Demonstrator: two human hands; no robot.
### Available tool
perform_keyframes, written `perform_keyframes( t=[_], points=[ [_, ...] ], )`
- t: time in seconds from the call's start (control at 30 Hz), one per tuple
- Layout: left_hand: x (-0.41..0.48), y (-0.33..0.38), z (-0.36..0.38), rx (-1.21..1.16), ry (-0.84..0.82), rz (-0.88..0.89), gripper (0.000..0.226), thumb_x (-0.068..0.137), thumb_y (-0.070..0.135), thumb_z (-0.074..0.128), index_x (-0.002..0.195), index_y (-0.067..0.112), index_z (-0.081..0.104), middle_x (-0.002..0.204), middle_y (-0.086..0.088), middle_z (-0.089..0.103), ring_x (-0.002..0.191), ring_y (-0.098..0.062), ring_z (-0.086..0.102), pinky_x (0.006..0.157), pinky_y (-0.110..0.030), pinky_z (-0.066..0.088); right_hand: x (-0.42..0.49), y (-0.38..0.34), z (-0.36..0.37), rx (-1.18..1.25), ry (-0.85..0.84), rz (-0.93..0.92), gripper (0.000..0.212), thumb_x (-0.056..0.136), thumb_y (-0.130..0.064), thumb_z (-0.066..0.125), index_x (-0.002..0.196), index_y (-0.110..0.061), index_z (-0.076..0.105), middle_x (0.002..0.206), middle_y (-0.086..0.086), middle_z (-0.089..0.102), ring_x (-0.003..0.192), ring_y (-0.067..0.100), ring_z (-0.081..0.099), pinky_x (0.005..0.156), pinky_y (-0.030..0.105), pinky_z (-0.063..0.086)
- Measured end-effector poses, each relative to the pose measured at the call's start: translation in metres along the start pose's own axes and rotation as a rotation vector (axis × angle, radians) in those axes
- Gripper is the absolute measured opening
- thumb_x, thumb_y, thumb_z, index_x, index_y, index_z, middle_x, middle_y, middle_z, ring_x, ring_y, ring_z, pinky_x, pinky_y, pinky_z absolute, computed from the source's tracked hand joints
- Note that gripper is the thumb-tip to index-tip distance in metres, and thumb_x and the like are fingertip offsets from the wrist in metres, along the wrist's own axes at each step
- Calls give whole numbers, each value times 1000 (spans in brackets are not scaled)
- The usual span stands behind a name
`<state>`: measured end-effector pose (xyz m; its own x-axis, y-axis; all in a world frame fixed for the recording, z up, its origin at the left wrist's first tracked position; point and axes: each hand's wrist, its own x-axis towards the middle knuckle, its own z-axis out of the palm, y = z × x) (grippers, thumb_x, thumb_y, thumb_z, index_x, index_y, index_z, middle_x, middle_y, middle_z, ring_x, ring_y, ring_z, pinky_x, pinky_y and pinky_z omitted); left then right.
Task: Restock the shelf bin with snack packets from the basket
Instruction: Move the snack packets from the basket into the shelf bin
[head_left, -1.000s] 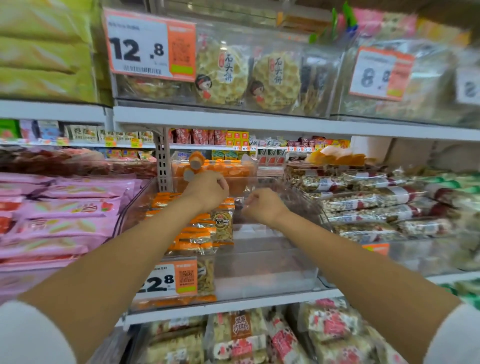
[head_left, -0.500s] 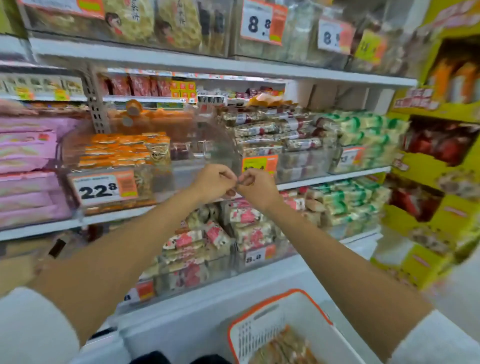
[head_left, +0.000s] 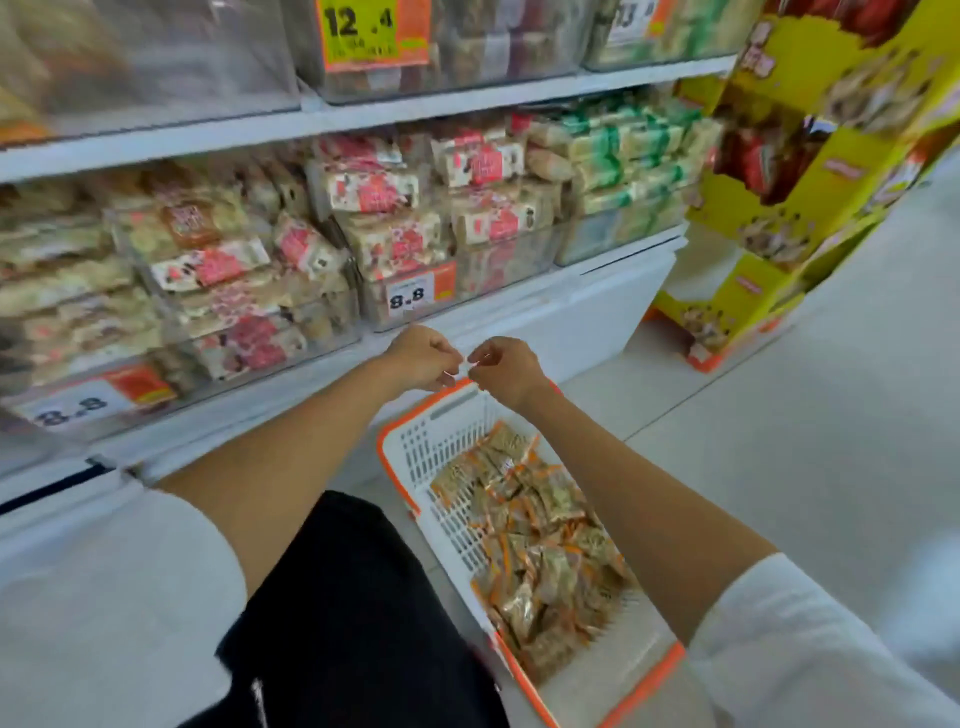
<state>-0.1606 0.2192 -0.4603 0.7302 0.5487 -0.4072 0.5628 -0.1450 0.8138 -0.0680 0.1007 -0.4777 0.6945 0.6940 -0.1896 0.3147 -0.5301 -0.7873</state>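
— Item one: the hands. How are they entered?

— Left hand (head_left: 423, 358) and right hand (head_left: 511, 371) are listed together, raised above the far rim of the basket (head_left: 441, 457). The fingers of both are curled, with the tips drawn close to one another. Nothing held can be made out, though blur rules out certainty about anything small between the tips.

— Item two: the stock.

— Snack packets (head_left: 545, 551), orange-edged with clear panels, are heaped loosely in the basket, which is set on the floor beside a black-clad leg (head_left: 353, 597). No packet is touched.

— And the shelf bin to be filled?

— Not identified in this view. Only clear bins of red-and-white packets, marked by an 8.8 price tag (head_left: 410, 297), are seen on the shelf beyond the hands.

— Which relation is to be noted for the pick?

— The packets lie below the hands and back toward the body. The basket's long axis is run from under the hands toward the person's right side, and the right forearm is laid over it — so the right hand is judged nearer. A drop and a pull-back would be needed.
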Motion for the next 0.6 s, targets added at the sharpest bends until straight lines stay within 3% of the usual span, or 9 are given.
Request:
perform_keyframes(
  t=[0.1, 0.2, 0.3, 0.37, 0.5, 0.6],
  points=[
    [15, -39, 28, -7, -11, -95, 9, 92, 10, 63, 93, 2, 67, 89, -13, 68, 75, -20, 67, 65, -27, 54, 6, 54, 26, -26, -36, 87, 11, 81, -5, 65, 84, -15, 66, 68, -6, 57, 76, 21, 62, 75, 38, 55],
    [28, -74, 49, -14, -18, -186, 13, 91, 7, 63, 97, -3, 68, 86, -15, 68, 68, -20, 65, 60, -27, 52, 7, 102, 51, -52, -99, 206, 8, 87, -8, 63, 92, -9, 69, 75, 0, 60, 71, 16, 58, 65, 28, 50],
    [38, -103, 66, 17, -50, -228, 9, 91, 4, 61, 92, -2, 68, 84, -17, 67, 67, -20, 64, 67, -33, 57, 5, 154, 74, -66, -167, 311, 10, 91, -10, 62, 82, -11, 66, 73, 3, 60, 67, 17, 55, 63, 30, 49],
    [43, -120, 76, 49, -60, -241, 13, 92, 6, 60, 92, -3, 70, 86, -17, 69, 72, -21, 66, 66, -29, 59, 0, 188, 87, -100, -204, 386, 10, 91, -8, 59, 86, -8, 68, 76, 4, 62, 67, 17, 56, 61, 29, 49],
    [49, -149, 97, 88, -128, -264, 14, 89, 3, 60, 86, 5, 73, 93, -9, 70, 87, -25, 70, 80, -36, 59, -17, 243, 117, -296, -478, 480, 30, 97, -11, 50, 123, -3, 63, 124, 14, 63, 110, 30, 61, 84, 38, 54],
    [52, -166, 107, 64, -145, -275, 14, 89, 5, 61, 83, 12, 71, 92, -9, 71, 90, -26, 70, 82, -38, 59, -47, 272, 137, -594, -723, 425, 32, 93, -22, 58, 122, -9, 63, 129, 16, 58, 113, 32, 59, 83, 35, 48]
  ],
)
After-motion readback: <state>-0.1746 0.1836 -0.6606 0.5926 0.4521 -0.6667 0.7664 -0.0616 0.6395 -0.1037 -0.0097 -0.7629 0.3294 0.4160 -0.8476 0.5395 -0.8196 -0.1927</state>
